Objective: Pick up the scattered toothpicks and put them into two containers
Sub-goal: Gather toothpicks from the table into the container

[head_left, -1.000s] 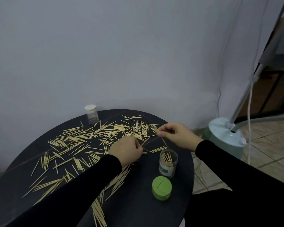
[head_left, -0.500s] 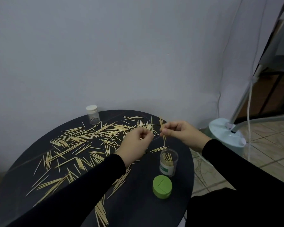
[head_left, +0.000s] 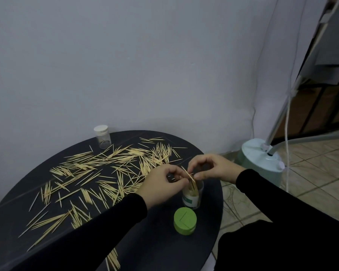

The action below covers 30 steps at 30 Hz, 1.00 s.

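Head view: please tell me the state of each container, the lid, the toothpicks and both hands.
Open jar: upright, uncapped, partly filled.
Green lid: off, on table.
Far jar: capped, upright.
Toothpicks: mostly scattered.
Left hand: pinching toothpicks above jar.
Right hand: pinching the same bundle.

A round black table (head_left: 164, 251) fills the lower left of the frame. Scattered toothpicks (head_left: 106, 173) cover its upper and left parts. A clear jar with a white lid (head_left: 102, 136) stands at its top edge. Near the right edge stand an open clear jar (head_left: 193, 194) holding toothpicks and, just below it, a green lid (head_left: 185, 220).
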Available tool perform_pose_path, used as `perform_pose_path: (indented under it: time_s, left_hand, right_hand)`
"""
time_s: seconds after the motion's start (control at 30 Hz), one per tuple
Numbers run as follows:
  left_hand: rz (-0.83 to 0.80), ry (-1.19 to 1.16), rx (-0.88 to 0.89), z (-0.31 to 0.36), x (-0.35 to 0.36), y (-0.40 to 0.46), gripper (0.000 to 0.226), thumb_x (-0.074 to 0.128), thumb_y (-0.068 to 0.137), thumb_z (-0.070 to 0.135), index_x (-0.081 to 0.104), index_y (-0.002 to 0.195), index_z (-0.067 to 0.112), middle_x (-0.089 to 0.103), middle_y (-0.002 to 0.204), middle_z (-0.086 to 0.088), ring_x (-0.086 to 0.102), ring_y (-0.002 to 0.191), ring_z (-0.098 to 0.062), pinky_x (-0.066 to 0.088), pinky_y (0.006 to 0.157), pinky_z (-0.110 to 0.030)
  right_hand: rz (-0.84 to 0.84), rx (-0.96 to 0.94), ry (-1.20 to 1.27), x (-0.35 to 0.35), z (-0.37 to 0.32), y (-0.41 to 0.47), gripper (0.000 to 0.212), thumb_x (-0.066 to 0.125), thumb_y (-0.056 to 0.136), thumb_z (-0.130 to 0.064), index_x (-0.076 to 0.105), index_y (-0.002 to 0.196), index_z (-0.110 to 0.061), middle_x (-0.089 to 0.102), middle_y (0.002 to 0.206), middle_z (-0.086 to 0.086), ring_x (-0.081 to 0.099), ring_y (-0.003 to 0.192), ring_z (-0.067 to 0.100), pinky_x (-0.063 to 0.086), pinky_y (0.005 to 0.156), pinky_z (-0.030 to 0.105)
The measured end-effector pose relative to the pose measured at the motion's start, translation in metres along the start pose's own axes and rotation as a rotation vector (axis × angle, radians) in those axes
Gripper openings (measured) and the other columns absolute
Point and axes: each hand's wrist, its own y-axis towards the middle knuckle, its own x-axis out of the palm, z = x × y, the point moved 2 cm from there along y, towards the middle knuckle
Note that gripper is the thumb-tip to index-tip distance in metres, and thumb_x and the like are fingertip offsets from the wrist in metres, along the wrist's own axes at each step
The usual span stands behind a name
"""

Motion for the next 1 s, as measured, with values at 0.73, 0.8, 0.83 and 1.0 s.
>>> perform_pose_path:
  time_s: [0.73,0.8,0.83,1.0]
  left_hand:
    - [-0.013,0.864,-0.015,-0.052,-0.01,0.016,0.033,0.044,0.098,0.042,0.062,0.123,0.03,0.053,0.122,0.006,0.047,0.112,-0.016,0.047,0.092,-0.033]
    - [-0.02,0.903,0.011,-0.052,-0.011,0.017,0.031,0.043,0.099,0.042,0.064,0.119,0.032,0.055,0.118,0.006,0.047,0.109,-0.016,0.046,0.09,-0.033]
    - [-0.023,0.911,0.017,-0.051,-0.011,0.017,0.031,0.042,0.099,0.041,0.064,0.118,0.031,0.056,0.118,0.006,0.047,0.109,-0.016,0.046,0.09,-0.032]
    - [-0.011,0.957,0.049,-0.049,-0.008,0.017,0.028,0.041,0.1,0.036,0.062,0.116,0.023,0.055,0.117,0.003,0.046,0.109,-0.018,0.046,0.087,-0.031]
  right_hand:
    - [-0.067,0.261,-0.914,0.015,0.022,0.04,0.036,0.06,0.09,-0.044,0.06,0.126,-0.041,0.054,0.128,-0.01,0.05,0.117,0.013,0.034,0.105,0.041]
    - [-0.022,0.223,-0.889,0.015,0.023,0.041,0.026,0.062,0.089,-0.044,0.068,0.114,-0.039,0.06,0.117,-0.013,0.054,0.108,0.01,0.036,0.103,0.039]
    - [-0.002,0.2,-0.894,0.015,0.023,0.041,0.022,0.062,0.089,-0.044,0.071,0.108,-0.038,0.062,0.111,-0.015,0.055,0.103,0.008,0.035,0.101,0.038]
    - [0.017,0.105,-1.033,0.021,0.019,0.045,0.013,0.058,0.092,-0.038,0.069,0.097,-0.032,0.066,0.102,-0.014,0.056,0.098,0.008,0.027,0.092,0.033]
